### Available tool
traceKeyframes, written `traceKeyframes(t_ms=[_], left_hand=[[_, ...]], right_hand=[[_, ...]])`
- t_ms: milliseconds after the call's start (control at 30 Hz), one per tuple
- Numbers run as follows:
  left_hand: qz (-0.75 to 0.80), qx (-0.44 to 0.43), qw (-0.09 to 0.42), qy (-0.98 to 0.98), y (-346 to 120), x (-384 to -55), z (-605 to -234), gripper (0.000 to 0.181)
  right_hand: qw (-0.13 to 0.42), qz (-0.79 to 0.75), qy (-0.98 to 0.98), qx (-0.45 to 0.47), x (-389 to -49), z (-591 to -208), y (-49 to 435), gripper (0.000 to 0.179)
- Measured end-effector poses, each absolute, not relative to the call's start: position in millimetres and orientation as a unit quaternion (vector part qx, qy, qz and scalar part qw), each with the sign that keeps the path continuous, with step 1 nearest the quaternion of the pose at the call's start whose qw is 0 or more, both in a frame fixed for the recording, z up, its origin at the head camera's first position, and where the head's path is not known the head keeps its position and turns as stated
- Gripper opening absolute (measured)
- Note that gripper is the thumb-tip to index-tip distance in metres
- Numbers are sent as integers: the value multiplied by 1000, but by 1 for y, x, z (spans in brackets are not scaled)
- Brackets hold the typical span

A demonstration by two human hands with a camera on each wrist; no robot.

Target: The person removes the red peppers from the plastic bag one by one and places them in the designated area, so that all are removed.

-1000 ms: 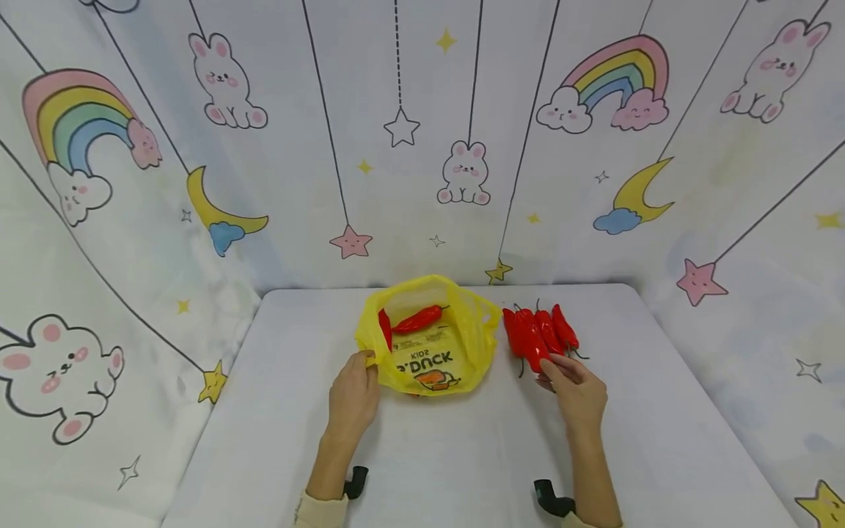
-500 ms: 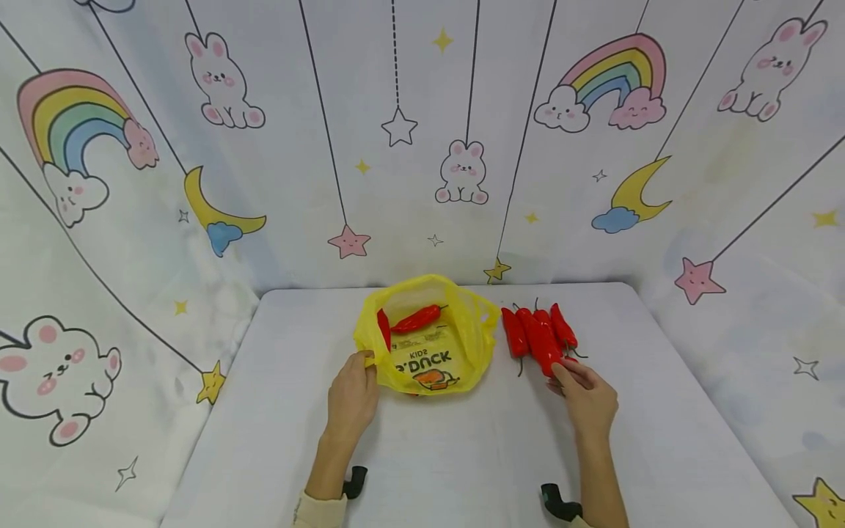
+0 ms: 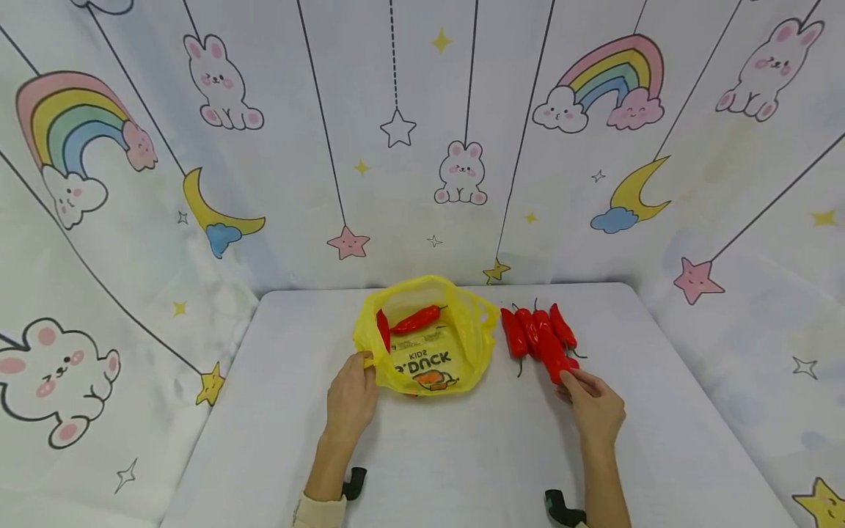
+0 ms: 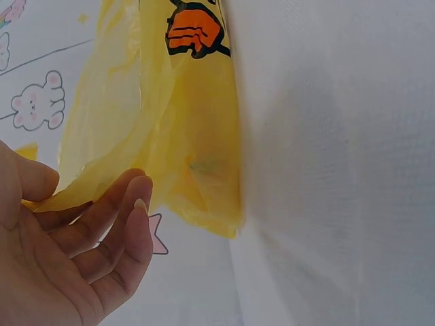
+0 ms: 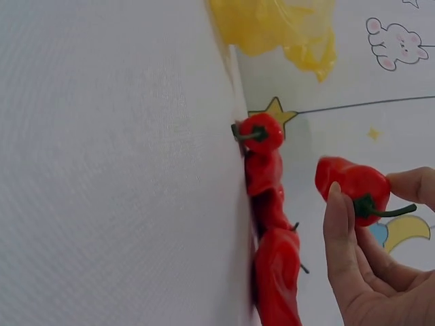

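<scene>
My left hand [image 3: 352,396] pinches the near-left rim of a yellow plastic bag [image 3: 480,345], whose mouth gapes upward. The left wrist view shows the thumb and fingers on the bag's thin film [image 4: 163,129]. Inside lie a whole red chili pepper [image 3: 417,320] and part of another [image 3: 383,330]. Right of the bag, my right hand [image 3: 594,411] pinches a red chili pepper [image 3: 551,359] near its stem end. In the right wrist view this pepper [image 5: 360,187] is raised off the table. Several other red peppers [image 3: 513,334] lie just behind and beside it.
The white table [image 3: 455,462] ends at a patterned curtain [image 3: 409,183] behind the bag, and curtains also flank it. A black curved piece [image 3: 354,484] sits by the left wrist, a similar black piece [image 3: 562,508] by the right.
My right hand has drawn back toward me and to the right, bringing the pinched pepper out from the others. My left hand stays on the bag's rim.
</scene>
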State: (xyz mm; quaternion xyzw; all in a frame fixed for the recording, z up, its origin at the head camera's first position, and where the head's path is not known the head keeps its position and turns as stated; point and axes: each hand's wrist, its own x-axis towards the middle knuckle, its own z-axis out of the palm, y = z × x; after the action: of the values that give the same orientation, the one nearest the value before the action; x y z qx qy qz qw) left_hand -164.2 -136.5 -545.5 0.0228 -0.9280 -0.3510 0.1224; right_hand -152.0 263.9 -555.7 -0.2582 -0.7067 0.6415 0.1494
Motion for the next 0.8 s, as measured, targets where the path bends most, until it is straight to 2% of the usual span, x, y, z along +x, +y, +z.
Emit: traceKeyframes(t_ms=[800], left_hand=[[-352, 17, 132, -927, -138, -163, -545, 33]], right_hand=[[154, 561, -763, -283, -144, -575, 270, 48]])
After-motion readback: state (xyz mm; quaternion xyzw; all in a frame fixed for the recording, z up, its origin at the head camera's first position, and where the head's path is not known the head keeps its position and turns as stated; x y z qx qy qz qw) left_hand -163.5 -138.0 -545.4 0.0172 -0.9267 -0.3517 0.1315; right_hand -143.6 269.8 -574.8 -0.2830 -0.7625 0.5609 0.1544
